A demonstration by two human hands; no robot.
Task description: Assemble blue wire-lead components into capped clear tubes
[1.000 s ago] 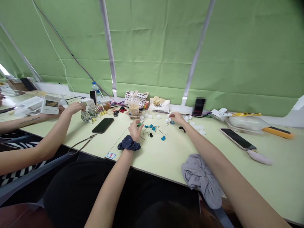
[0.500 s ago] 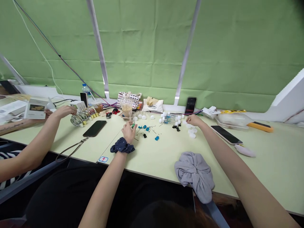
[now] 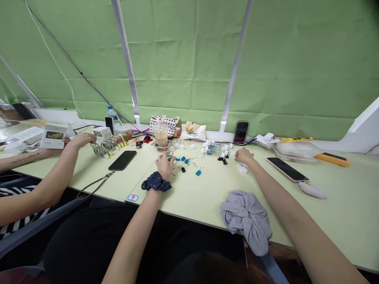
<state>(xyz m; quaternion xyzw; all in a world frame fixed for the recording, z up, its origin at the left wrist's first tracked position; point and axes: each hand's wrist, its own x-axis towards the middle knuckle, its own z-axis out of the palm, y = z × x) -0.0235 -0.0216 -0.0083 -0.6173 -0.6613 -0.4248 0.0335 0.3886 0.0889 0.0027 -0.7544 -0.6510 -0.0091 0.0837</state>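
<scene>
My left hand [image 3: 165, 165], a dark dotted scrunchie [image 3: 156, 182] round its wrist, is closed on a small clear tube [image 3: 171, 148] with a green part [image 3: 169, 157] at the fingertips. Just right of it lie blue pieces [image 3: 198, 172], thin metal pins and a black piece [image 3: 183, 169]. My right hand [image 3: 245, 155] reaches to the white caps [image 3: 242, 169], fingers bent together; what they pinch is hidden. Left of that hand are black pieces [image 3: 223, 160] and a row of clear tubes [image 3: 215, 149] with white ends and blue parts.
A grey cloth scrunchie [image 3: 245, 217] rests at the front edge. Phones lie at left [image 3: 122, 160] and right [image 3: 287, 169]. Behind stand a plastic drink cup [image 3: 161, 136] and a cloth bag [image 3: 193, 132]. At left, another person's hand [image 3: 84, 139] is near wire-like spools [image 3: 102, 150].
The view has shifted slightly, moving everything a little rightward. My right hand has come lower over the white caps, covering some of them. My left hand keeps the tube.
</scene>
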